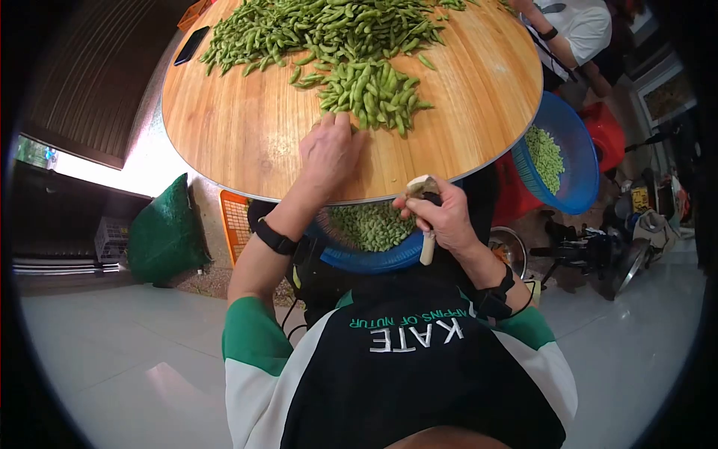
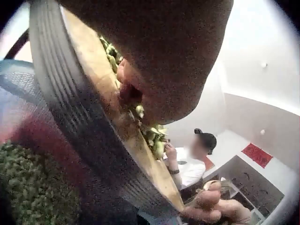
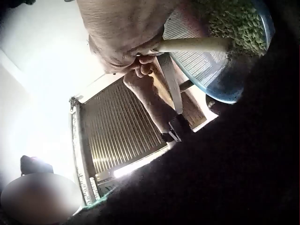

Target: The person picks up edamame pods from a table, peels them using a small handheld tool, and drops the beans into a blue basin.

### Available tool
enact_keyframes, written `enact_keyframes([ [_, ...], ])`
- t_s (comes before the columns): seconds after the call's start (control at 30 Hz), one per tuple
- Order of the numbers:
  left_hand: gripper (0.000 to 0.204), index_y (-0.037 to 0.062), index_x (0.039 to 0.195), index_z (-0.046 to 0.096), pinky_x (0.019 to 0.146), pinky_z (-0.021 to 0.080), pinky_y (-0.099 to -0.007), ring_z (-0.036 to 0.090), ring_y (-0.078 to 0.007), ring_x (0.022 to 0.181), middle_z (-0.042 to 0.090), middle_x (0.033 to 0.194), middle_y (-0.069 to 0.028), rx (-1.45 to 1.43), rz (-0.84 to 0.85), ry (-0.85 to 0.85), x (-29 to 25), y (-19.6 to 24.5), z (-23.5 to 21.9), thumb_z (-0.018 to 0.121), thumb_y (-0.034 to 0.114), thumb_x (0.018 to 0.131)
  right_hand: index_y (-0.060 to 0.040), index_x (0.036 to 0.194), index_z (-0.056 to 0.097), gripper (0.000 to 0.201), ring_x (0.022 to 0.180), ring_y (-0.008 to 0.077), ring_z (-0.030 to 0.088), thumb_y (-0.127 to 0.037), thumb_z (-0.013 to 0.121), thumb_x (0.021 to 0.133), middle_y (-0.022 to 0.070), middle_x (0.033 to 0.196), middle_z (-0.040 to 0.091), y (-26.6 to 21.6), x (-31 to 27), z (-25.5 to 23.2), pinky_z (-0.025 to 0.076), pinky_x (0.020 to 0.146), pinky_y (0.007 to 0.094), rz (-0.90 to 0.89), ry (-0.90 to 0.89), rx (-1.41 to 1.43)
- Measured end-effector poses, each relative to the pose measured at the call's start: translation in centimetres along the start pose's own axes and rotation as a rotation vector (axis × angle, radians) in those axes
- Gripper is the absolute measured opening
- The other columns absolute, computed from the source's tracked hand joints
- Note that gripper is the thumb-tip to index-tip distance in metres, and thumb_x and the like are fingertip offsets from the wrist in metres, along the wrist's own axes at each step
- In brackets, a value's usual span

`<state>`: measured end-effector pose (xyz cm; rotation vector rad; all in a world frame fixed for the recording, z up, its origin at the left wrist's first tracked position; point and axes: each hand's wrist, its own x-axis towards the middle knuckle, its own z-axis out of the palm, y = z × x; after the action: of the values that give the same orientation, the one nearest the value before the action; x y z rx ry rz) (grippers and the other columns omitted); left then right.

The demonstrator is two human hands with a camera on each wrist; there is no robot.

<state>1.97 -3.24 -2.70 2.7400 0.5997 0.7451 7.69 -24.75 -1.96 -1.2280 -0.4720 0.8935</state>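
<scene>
On the round wooden table (image 1: 247,142), my left hand (image 1: 329,153) rests with its fingers bent down at the near end of a small heap of green soybean pods (image 1: 378,93). Its palm side is hidden; I cannot tell whether it holds a pod. My right hand (image 1: 449,217) grips a pale-handled tool (image 1: 427,251) just off the table's near edge. The handle (image 3: 197,45) sticks out below the fist in the right wrist view, while the fingers cover the rest. A blue basket of shelled beans (image 1: 374,227) sits below the table edge between my arms.
A larger pile of pods (image 1: 314,30) covers the table's far side, with a phone (image 1: 191,46) at its left. At the right stands another blue basket (image 1: 583,161) with shelled beans. Another person (image 1: 572,34) sits at the far right. An orange crate (image 1: 235,221) is below left.
</scene>
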Motion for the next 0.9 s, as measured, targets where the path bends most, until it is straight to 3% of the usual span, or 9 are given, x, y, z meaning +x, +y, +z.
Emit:
enact_keyframes([
  [0.07,0.026,0.0035,0.093,0.055,0.067,0.050,-0.0426,0.061,-0.0366,0.081,0.058,0.085,-0.0171,-0.027,-0.044,-0.031,-0.2,-0.4,0.5,0.068,0.020,0.078,0.0010,0.107,0.058,0.022,0.047,0.0033,0.044,-0.003,0.052,0.086,0.0112,0.082,0.067,-1.8,0.4,-1.0,0.034,0.042,0.0167,-0.077,0.027,-0.181],
  [0.1,0.023,0.0025,0.093,0.055,0.067,0.050,-0.0426,0.061,-0.0375,0.080,0.058,0.084,-0.0177,-0.092,0.001,-0.022,-0.4,-0.9,0.5,0.066,0.016,0.078,0.0012,0.119,0.054,0.033,0.046,0.0037,0.043,-0.005,0.050,0.087,0.0105,0.082,0.066,-2.8,0.8,-1.6,0.034,0.041,0.0170,-0.103,0.073,-0.252],
  [0.17,0.020,0.0015,0.092,0.055,0.067,0.050,-0.0426,0.061,-0.0383,0.079,0.059,0.083,-0.0183,-0.150,0.055,-0.007,-0.5,-1.5,0.5,0.064,0.012,0.078,0.0017,0.125,0.049,0.036,0.046,0.0058,0.047,-0.006,0.049,0.090,0.0118,0.084,0.066,-3.7,1.5,-1.9,0.035,0.040,0.0175,-0.127,0.061,-0.241],
  [0.23,0.013,-0.0005,0.093,0.060,0.067,0.048,-0.0321,0.061,-0.0275,0.071,0.062,0.078,-0.0129,-0.402,-0.163,-0.024,-1.2,-1.5,-0.1,0.062,0.003,0.080,0.0016,0.127,0.046,0.035,0.048,0.0074,0.051,-0.009,0.047,0.094,0.0125,0.085,0.065,-3.0,1.8,-2.0,0.036,0.039,0.0179,-0.065,-0.012,-0.205],
  [0.27,0.013,-0.0005,0.093,0.060,0.067,0.048,-0.0321,0.061,-0.0275,0.071,0.062,0.078,-0.0129,-0.400,-0.157,-0.019,-1.7,-1.5,-0.5,0.062,0.003,0.080,0.0014,0.128,0.045,0.035,0.050,0.0082,0.054,-0.010,0.046,0.095,0.0125,0.085,0.064,-2.6,1.5,-1.8,0.036,0.039,0.0180,0.020,-0.068,-0.168],
  [0.37,0.019,-0.0021,0.098,0.064,0.057,0.043,-0.0218,0.052,-0.0050,0.064,0.061,0.075,0.0001,-1.004,-0.361,-0.223,-3.4,-0.4,-2.1,0.065,0.004,0.081,-0.0002,0.135,0.037,0.042,0.055,0.0062,0.047,-0.012,0.045,0.096,0.0080,0.083,0.057,-1.1,0.8,-0.6,0.037,0.042,0.0183,0.155,-0.176,-0.053],
  [0.5,0.010,-0.0004,0.092,0.064,0.050,0.039,-0.0193,0.053,-0.0054,0.059,0.062,0.073,-0.0017,-1.381,-0.576,-0.393,-5.3,2.2,-4.1,0.064,0.004,0.084,-0.0006,0.141,0.028,0.048,0.062,0.0059,0.047,-0.012,0.042,0.097,0.0088,0.093,0.055,-0.4,0.6,0.3,0.038,0.045,0.0177,0.115,-0.276,0.174],
  [0.6,0.008,-0.0004,0.091,0.063,0.047,0.038,-0.0194,0.052,-0.0060,0.056,0.062,0.070,-0.0020,-1.433,-0.637,-0.459,-6.4,2.7,-4.2,0.064,0.004,0.084,-0.0033,0.140,0.034,0.045,0.056,0.0052,0.045,-0.015,0.045,0.098,0.0048,0.088,0.056,0.0,0.6,0.6,0.038,0.043,0.0183,0.112,-0.283,0.069],
  [0.9,0.007,-0.0002,0.089,0.064,0.048,0.036,-0.0190,0.051,-0.0048,0.056,0.060,0.068,-0.0004,-1.412,-0.585,-0.445,-7.4,2.3,-3.7,0.065,0.003,0.082,-0.0014,0.139,0.035,0.045,0.057,0.0040,0.046,-0.012,0.045,0.097,0.0049,0.085,0.057,-0.2,-0.2,0.7,0.037,0.040,0.0161,0.203,-0.366,0.182],
])
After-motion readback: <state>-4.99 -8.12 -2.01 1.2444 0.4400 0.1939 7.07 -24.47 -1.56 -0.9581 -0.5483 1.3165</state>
